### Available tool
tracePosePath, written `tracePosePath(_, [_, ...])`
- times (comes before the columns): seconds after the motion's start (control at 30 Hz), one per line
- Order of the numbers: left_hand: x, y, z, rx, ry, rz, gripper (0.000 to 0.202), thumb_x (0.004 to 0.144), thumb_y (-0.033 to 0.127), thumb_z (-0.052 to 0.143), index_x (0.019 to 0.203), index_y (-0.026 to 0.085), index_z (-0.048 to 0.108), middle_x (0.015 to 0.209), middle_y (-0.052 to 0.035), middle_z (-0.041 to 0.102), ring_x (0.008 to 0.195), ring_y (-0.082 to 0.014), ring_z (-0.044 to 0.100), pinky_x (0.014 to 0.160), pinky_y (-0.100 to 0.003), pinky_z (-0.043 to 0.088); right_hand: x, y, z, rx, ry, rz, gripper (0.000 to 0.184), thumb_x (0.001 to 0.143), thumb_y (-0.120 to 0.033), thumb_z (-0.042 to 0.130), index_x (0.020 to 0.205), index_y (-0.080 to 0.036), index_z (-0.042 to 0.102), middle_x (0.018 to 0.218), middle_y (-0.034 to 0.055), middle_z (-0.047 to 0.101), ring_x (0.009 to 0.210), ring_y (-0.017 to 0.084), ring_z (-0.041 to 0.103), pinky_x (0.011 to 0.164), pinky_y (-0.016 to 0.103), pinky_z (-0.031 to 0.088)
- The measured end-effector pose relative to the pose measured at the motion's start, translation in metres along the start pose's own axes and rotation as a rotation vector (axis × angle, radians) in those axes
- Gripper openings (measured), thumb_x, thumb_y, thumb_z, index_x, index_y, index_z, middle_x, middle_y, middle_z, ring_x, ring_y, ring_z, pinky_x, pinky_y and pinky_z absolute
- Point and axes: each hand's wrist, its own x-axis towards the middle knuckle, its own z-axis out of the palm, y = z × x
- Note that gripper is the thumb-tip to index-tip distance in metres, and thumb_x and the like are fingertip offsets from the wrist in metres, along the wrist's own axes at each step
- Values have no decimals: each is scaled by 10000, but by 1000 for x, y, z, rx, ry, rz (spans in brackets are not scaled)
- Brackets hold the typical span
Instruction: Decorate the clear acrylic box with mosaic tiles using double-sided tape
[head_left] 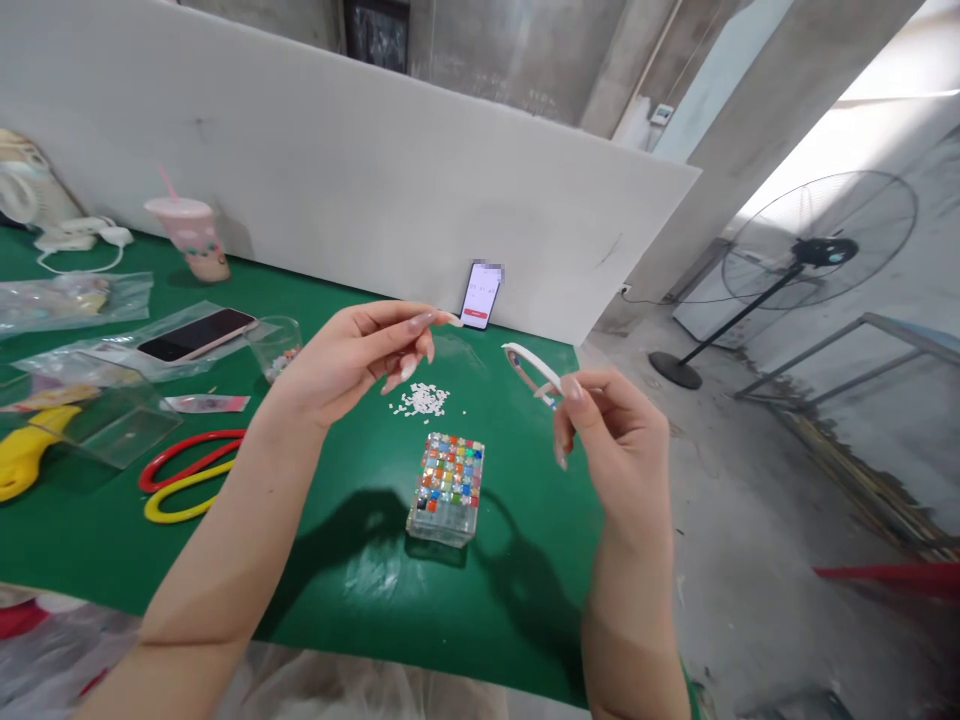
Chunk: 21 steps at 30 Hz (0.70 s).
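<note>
My left hand (352,355) is raised over the green table (322,580), fingers pinched together at the tips on something too small to make out. My right hand (611,430) is closed round white tweezers (529,367) that point up and left toward the left hand. Below and between the hands lies a small pile of white beads (422,400). Nearer to me stands a clear box (447,488) covered with coloured square gems.
A phone (481,295) leans on the white board (360,190) at the back. At left lie another phone (196,334) on plastic bags, a small clear cup (276,347), a pink drink cup (191,236), red and yellow loops (184,478). A standing fan (814,250) is on the floor at right.
</note>
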Motion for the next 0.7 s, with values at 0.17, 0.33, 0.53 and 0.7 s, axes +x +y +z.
tracePosePath(0.17, [-22, 18, 1, 140, 21, 162, 186, 796, 194, 717, 969, 225, 776, 612, 12, 659, 494, -72, 546, 456, -161, 456, -8, -3, 9, 66, -51, -52, 99, 916, -260, 617, 833, -222, 656, 506, -79, 549, 378, 65, 505, 381, 190, 409])
tracePosePath(0.33, [-38, 28, 15, 267, -33, 175, 375, 797, 203, 723, 1168, 241, 686, 612, 38, 674, 478, -88, 589, 465, -168, 494, -18, -7, 12, 86, -42, -104, 53, 892, -260, 644, 868, -234, 684, 547, -58, 594, 388, 90, 532, 362, 215, 421])
tracePosePath(0.53, [-32, 19, 13, 302, -300, 66, 680, 813, 143, 687, 1442, 249, 451, 675, 53, 649, 597, -91, 623, 585, -164, 539, -19, -9, 8, 124, -149, -202, 98, 909, -312, 623, 928, -252, 696, 577, -28, 643, 454, 136, 600, 446, 276, 498])
tracePosePath(0.7, [-34, 22, 12, 234, -327, 58, 520, 825, 134, 669, 1324, 259, 593, 698, 38, 640, 598, -87, 618, 562, -159, 530, -17, -6, 3, 153, -131, -213, 110, 932, -284, 588, 982, -256, 682, 618, -16, 655, 511, 145, 612, 492, 289, 522])
